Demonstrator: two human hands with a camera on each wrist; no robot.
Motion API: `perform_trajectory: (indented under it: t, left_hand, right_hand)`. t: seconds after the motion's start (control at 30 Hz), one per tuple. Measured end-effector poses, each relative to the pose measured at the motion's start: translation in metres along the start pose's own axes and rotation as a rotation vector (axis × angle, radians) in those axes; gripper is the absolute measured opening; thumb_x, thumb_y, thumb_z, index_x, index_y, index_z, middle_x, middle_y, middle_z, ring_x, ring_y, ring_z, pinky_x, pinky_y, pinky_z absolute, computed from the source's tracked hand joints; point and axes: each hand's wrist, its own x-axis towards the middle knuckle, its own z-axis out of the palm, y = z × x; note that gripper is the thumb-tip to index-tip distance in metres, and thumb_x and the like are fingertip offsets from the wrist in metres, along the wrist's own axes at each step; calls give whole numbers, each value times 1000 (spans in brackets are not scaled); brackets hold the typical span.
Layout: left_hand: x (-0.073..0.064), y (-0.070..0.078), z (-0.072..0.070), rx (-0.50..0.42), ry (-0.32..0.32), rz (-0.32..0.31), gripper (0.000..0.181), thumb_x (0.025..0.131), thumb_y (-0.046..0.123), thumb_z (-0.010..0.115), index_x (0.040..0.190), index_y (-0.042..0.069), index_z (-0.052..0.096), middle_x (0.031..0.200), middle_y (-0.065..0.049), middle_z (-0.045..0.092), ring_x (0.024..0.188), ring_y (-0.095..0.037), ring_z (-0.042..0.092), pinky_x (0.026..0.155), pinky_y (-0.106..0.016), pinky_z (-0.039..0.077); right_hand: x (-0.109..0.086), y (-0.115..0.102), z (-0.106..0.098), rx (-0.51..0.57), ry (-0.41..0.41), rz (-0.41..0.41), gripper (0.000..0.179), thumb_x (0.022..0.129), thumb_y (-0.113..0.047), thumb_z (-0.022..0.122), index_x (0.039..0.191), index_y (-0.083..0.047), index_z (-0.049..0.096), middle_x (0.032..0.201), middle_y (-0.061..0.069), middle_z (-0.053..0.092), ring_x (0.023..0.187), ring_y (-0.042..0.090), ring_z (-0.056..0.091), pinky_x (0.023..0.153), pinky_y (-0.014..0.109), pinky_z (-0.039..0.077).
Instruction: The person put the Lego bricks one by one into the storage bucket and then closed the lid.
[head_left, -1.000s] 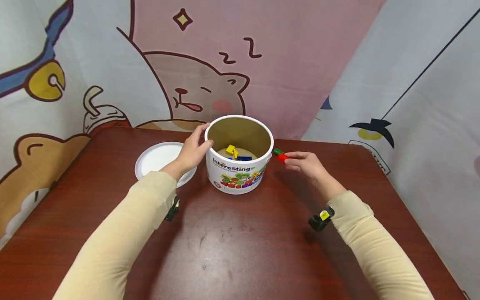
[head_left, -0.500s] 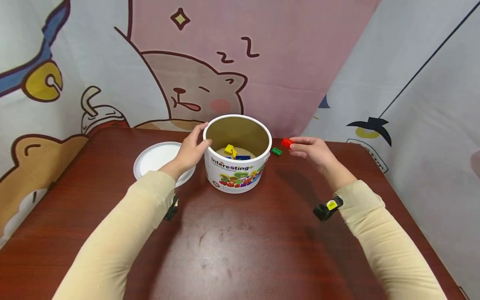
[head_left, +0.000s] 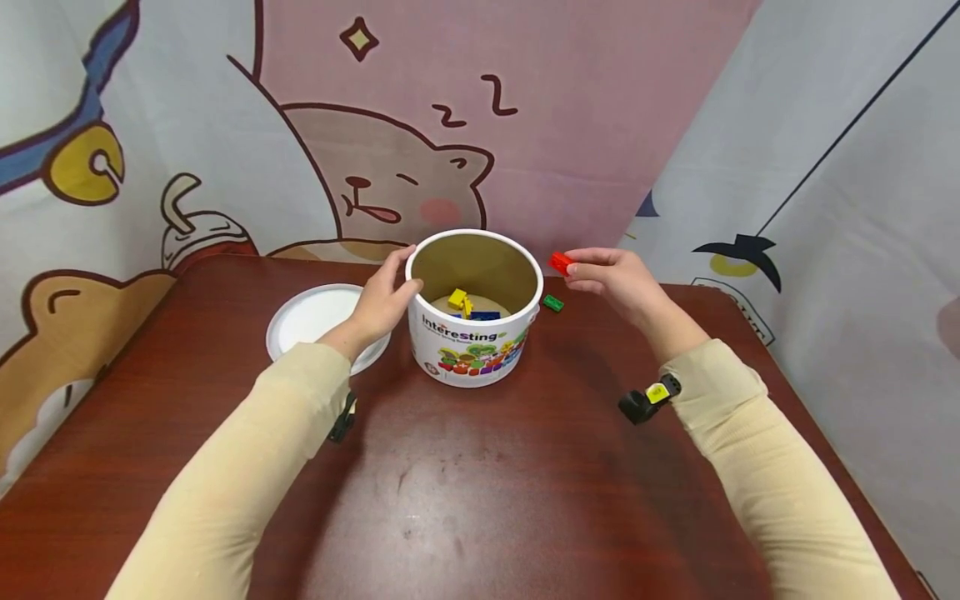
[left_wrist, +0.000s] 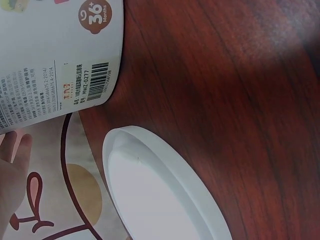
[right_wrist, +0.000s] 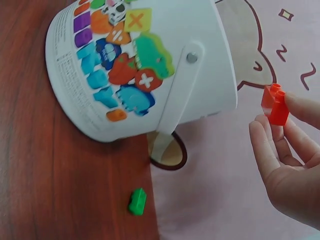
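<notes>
A white bucket (head_left: 480, 367) with a printed label stands upright on the table. My left hand (head_left: 378, 307) holds its left rim, thumb and fingers spread along the curve. Inside lie yellow bricks (head_left: 458, 299) and a blue brick (head_left: 487, 316). My right hand (head_left: 622, 283) pinches a red toy brick (head_left: 560, 264) between thumb and fingers, raised off the table to the right of the rim. In the right wrist view, studs show on the red brick (right_wrist: 275, 105). A green brick (head_left: 553, 303) lies on the table beside the bucket's right side.
A white round lid (head_left: 303, 321) lies left of the bucket, partly behind the left forearm. The bucket's handle (right_wrist: 180, 95) hangs down its side. A cartoon-printed cloth (head_left: 570, 125) rises behind the brown table (head_left: 465, 483).
My right hand has lifted the red brick away from the green one, upward, then a little left toward the bucket. The green brick stays on the table. My left hand keeps its place.
</notes>
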Motion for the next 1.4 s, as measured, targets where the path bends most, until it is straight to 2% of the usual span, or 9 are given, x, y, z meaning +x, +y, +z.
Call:
perform_trajectory:
  t: [0.13, 0.23, 0.47, 0.7, 0.93, 1.03, 1.13, 1.27, 1.4]
  left_hand:
    - [0, 1, -1, 5, 1, 0, 56, 92, 23, 46, 145, 17, 30, 149, -9, 36, 132, -26, 40, 111, -43, 32]
    - [1, 1, 0, 6, 2, 2, 56, 92, 23, 46, 145, 16, 30, 149, -9, 37, 131, -26, 41, 111, -42, 33]
    - [1, -1, -1, 1, -4, -4, 56, 92, 22, 46, 145, 16, 29, 148, -10, 38, 130, -26, 43, 109, -42, 35]
    - [1, 0, -1, -2, -5, -2, 56, 92, 21, 47, 145, 15, 30, 145, -11, 40, 128, -27, 45, 108, -41, 37]
    - [0, 1, -2, -12, -6, -1, 56, 92, 20, 47, 145, 14, 30, 145, -11, 41, 127, -27, 46, 107, -41, 38]
    - [0, 1, -2, -13, -9, -5, 56, 92, 21, 47, 145, 15, 30, 145, -11, 40, 128, -27, 46, 108, -41, 37]
    - [-1, 1, -3, -9, -15, -9, 56, 92, 21, 46, 145, 15, 29, 146, -11, 39, 129, -27, 44, 109, -42, 35]
    - [-1, 1, -3, -13, -22, -5, 57, 92, 21, 46, 146, 15, 28, 146, -11, 39, 130, -26, 42, 110, -41, 34]
    - [0, 1, -2, -4, -22, 5, 57, 92, 21, 46, 145, 15, 29, 146, -10, 39, 130, -25, 42, 110, -41, 33]
  right_hand:
    - [4, -6, 10, -44, 3, -15, 31, 87, -2, 61, 116, 9, 56, 90, -2, 67, 78, 11, 67, 76, 21, 56]
    - [8, -9, 20, -98, 8, -24, 40, 88, -3, 60, 123, 13, 50, 91, -3, 67, 79, 11, 67, 77, 23, 56]
    - [15, -13, 43, -156, -28, -21, 40, 88, -4, 60, 124, 12, 52, 96, 2, 65, 77, 10, 67, 81, 24, 55]
    - [21, -14, 57, -229, -47, -4, 40, 88, -8, 61, 123, 10, 54, 108, 11, 62, 77, 7, 66, 94, 36, 49]
    - [24, -13, 65, -156, -62, -5, 39, 87, -2, 59, 122, 13, 51, 83, -3, 65, 72, 8, 66, 83, 29, 55]
    - [25, -13, 63, -146, -55, -24, 38, 88, -1, 58, 122, 14, 50, 76, -5, 66, 71, 7, 67, 82, 28, 56]
    - [26, -11, 54, -143, -19, -44, 39, 88, -3, 59, 122, 13, 50, 79, -3, 66, 72, 8, 66, 78, 25, 56]
    - [30, -2, 33, -88, 49, -70, 30, 88, -4, 59, 115, 8, 54, 84, -2, 64, 76, 9, 65, 74, 21, 56]
    - [36, 17, 9, -94, 133, -68, 23, 89, -7, 59, 110, 2, 56, 80, -9, 63, 75, 6, 62, 72, 20, 56]
